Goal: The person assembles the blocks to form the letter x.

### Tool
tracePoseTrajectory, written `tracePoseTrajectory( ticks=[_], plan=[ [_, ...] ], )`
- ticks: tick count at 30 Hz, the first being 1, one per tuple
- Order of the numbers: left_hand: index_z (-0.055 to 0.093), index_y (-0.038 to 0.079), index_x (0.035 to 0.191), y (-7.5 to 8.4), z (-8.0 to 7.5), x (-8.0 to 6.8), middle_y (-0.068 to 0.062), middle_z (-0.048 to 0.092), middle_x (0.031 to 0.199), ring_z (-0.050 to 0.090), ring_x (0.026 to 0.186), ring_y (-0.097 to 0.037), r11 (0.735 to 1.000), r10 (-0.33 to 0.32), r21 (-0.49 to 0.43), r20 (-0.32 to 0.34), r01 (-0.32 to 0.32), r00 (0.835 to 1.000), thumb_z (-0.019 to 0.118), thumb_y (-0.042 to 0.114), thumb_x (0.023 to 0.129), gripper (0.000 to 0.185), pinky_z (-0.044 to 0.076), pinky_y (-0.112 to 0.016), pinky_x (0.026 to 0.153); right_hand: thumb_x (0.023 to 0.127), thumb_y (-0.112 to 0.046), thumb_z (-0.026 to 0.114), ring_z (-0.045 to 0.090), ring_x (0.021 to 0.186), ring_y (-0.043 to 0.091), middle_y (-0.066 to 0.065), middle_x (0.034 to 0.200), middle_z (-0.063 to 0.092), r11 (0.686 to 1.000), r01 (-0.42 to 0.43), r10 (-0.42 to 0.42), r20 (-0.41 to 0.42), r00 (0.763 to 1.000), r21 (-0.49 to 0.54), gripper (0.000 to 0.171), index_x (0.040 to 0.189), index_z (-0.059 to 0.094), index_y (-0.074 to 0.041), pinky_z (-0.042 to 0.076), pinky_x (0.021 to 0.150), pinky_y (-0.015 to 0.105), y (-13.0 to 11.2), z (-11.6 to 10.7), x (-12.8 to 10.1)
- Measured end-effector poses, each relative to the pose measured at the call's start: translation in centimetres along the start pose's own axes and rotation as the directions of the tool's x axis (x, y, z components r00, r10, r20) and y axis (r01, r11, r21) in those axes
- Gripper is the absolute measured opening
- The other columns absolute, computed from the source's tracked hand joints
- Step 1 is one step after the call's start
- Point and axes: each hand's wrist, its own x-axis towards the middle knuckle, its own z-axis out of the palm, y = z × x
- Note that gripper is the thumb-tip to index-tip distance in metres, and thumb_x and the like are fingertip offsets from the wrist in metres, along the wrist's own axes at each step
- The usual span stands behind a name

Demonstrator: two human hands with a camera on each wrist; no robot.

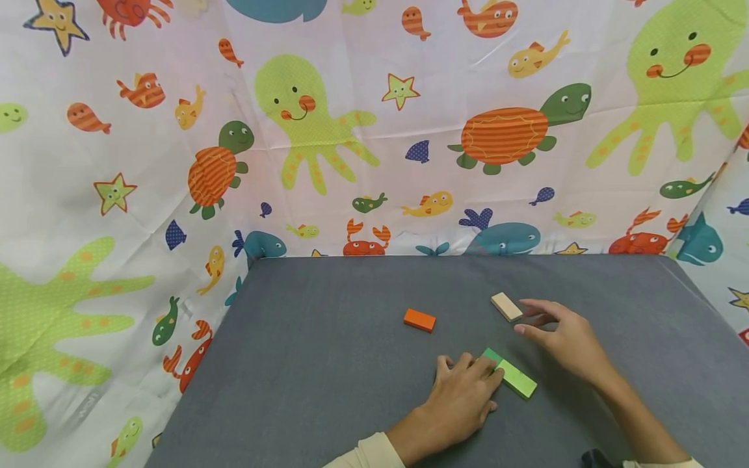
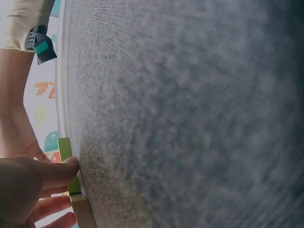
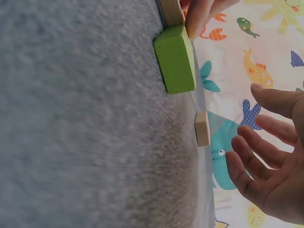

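Observation:
On the grey table, a light green block (image 1: 517, 379) lies end to end with a darker green block (image 1: 490, 355). My left hand (image 1: 462, 400) holds this pair near the join, its fingers bent over the darker block and hiding part of it. The left wrist view has the thumb (image 2: 71, 161) across the light green block, with fingers on the other side. A plain wooden block (image 1: 506, 307) lies farther back. Just to its right, my right hand (image 1: 564, 338) is spread with thumb and fingers apart, holding nothing; its fingertips are close to that block's near end.
An orange block (image 1: 419, 320) lies left of the wooden one. Behind the grey tabletop (image 1: 328, 364) and along its sides hangs a white cloth (image 1: 339, 227) printed with sea animals. A dark device (image 2: 40, 45) sits on the right wrist.

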Motion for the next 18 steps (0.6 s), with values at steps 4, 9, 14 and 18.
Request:
tracePoseTrajectory(
  ticks=[4,9,14,18],
  plan=[
    [0.066,0.034,0.143,0.1,-0.1,0.0,0.016,0.059,0.142,0.056,0.115,-0.007,1.0,-0.003,0.019,-0.014,0.003,1.0,0.076,0.051,0.095,0.051,0.039,-0.041,0.086,0.095,-0.032,0.083,0.07,0.109,0.041,0.021,0.126,0.069,1.0,0.03,-0.031,-0.052,0.998,-0.006,0.062,0.146,0.061,-0.005,0.057,0.075,0.039,-0.1,-0.4,0.4],
    [0.066,0.035,0.142,0.2,-0.2,0.1,0.016,0.06,0.141,0.056,0.115,-0.007,0.999,-0.009,0.038,-0.008,0.009,1.0,0.076,0.051,0.095,0.05,0.041,-0.042,0.088,0.095,-0.031,0.083,0.066,0.112,0.046,0.025,0.127,0.067,1.0,0.029,-0.029,-0.089,0.996,-0.002,0.064,0.147,0.059,-0.001,0.057,0.083,0.061,-0.1,-0.5,1.0],
    [0.066,0.035,0.142,0.2,-0.3,0.1,0.016,0.06,0.141,0.056,0.116,-0.007,0.999,-0.004,0.044,0.0,0.004,1.0,0.075,0.051,0.096,0.05,0.041,-0.044,0.09,0.096,-0.031,0.082,0.065,0.116,0.049,0.027,0.13,0.064,1.0,0.001,-0.001,-0.091,0.996,-0.004,0.068,0.149,0.055,0.0,0.054,0.086,0.066,0.1,-0.4,1.5],
    [0.065,0.035,0.143,0.2,-0.4,0.1,0.016,0.06,0.142,0.056,0.115,-0.008,0.999,0.0,0.039,0.008,0.0,1.0,0.075,0.051,0.097,0.05,0.041,-0.045,0.091,0.096,-0.033,0.081,0.064,0.118,0.05,0.029,0.132,0.063,1.0,-0.022,0.021,-0.067,0.997,-0.012,0.072,0.152,0.052,0.001,0.053,0.088,0.066,0.2,-0.3,2.0]
  ],
)
